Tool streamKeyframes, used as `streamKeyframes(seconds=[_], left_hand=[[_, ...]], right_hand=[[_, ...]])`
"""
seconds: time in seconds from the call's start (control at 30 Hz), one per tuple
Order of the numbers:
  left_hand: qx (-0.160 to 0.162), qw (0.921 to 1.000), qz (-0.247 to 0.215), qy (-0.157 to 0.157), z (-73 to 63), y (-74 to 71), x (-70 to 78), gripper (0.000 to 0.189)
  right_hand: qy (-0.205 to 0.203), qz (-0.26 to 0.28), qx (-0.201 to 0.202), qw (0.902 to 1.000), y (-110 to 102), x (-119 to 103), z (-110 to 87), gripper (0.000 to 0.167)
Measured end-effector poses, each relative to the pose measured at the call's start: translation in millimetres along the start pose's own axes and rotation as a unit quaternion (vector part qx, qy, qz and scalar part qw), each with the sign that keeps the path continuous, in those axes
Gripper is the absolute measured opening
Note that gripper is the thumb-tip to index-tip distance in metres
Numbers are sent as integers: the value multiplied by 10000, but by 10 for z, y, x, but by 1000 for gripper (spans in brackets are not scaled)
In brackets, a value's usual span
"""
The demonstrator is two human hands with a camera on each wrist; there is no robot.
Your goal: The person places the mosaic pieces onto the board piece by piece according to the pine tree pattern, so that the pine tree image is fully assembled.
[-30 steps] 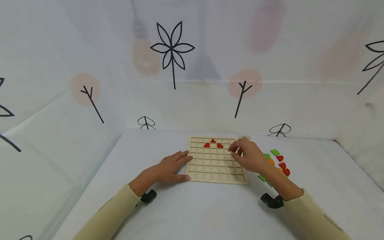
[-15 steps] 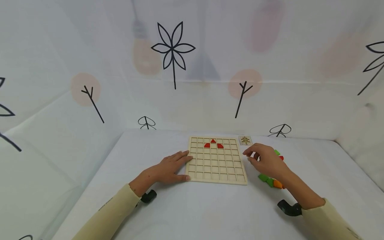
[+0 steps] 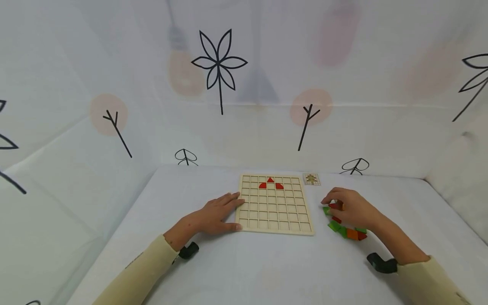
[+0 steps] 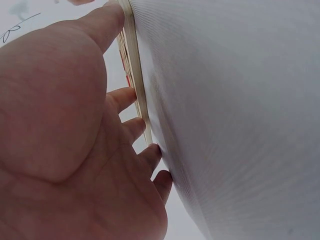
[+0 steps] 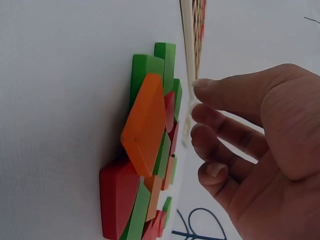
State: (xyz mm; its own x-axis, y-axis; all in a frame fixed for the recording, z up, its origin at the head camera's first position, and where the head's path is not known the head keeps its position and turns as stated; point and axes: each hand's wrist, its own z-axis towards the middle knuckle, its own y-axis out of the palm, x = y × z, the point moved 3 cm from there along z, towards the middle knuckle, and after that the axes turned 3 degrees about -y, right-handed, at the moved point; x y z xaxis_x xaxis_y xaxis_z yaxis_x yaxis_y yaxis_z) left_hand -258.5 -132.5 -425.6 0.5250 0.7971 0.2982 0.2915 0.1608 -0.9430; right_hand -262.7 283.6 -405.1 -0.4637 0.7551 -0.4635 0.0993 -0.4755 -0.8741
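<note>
A pale wooden board (image 3: 274, 216) with a grid of square cells lies on the white cloth. Three red pieces sit in it near the far edge: a triangle (image 3: 270, 180) with a rounded piece (image 3: 263, 185) below left and another (image 3: 279, 186) below right. My left hand (image 3: 215, 216) rests against the board's left edge, fingers extended and touching it. Over a loose cluster of coloured pieces right of the board hovers my right hand (image 3: 354, 207), its fingers loosely bent. Nothing shows between thumb and fingers in the right wrist view, where an orange diamond piece (image 5: 145, 122) lies close by.
A small card (image 3: 311, 179) printed with a tree pattern lies at the board's far right corner. Green pieces (image 3: 334, 226) and red pieces (image 5: 117, 200) lie in the cluster, partly overlapping; my right hand hides some in the head view. A patterned cloth backdrop (image 3: 244, 135) rises behind.
My right hand has moved right, away from the board, to above the loose pieces, uncovering the board's right side and the card. The left hand has stayed in place.
</note>
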Motion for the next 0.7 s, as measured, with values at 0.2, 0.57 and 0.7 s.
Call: streamKeyframes(seconds=[0.2, 0.57, 0.7], left_hand=[[0, 10000, 50, -30, 11, 25, -20, 83], [42, 10000, -23, 40, -19, -4, 13, 82], [45, 10000, -29, 33, -20, -9, 18, 82]], right_hand=[[100, 11, -193, 9998, 39, 47, 7, 21], [67, -277, -217, 9994, 111, 10, 39, 26], [-40, -278, -160, 9995, 122, -5, 40, 27]])
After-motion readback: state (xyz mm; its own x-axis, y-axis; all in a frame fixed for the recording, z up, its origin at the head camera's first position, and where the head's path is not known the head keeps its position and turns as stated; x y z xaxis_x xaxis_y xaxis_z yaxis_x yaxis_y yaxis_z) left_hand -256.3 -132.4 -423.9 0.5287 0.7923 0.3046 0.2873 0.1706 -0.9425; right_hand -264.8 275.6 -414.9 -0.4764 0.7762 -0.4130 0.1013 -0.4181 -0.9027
